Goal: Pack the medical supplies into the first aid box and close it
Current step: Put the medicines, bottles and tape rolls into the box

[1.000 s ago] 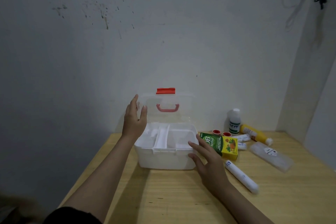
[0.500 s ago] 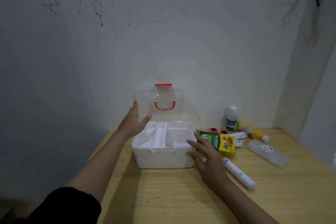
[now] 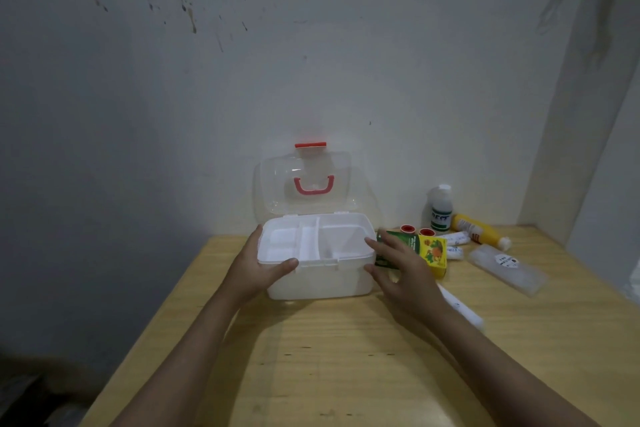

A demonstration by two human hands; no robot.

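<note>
The white first aid box (image 3: 322,282) stands on the wooden table, its clear lid (image 3: 273,184) with a red handle upright at the back. A divided white tray fills its top. My left hand (image 3: 258,269) grips the box's front left corner, thumb on the front rim. My right hand (image 3: 407,276) hovers with fingers spread at the box's right side, partly covering a green and yellow carton (image 3: 431,251). A white roll (image 3: 462,310) lies behind my right wrist.
To the right of the box are a white bottle (image 3: 440,208), a lying yellow bottle (image 3: 478,230), two red-capped items (image 3: 426,231), small white rolls (image 3: 455,239) and a clear plastic case (image 3: 507,269). Walls close the table's back and right.
My left hand has come down from the lid's left edge to the box's front left corner. The lid stays up by itself. My right hand has barely shifted.
</note>
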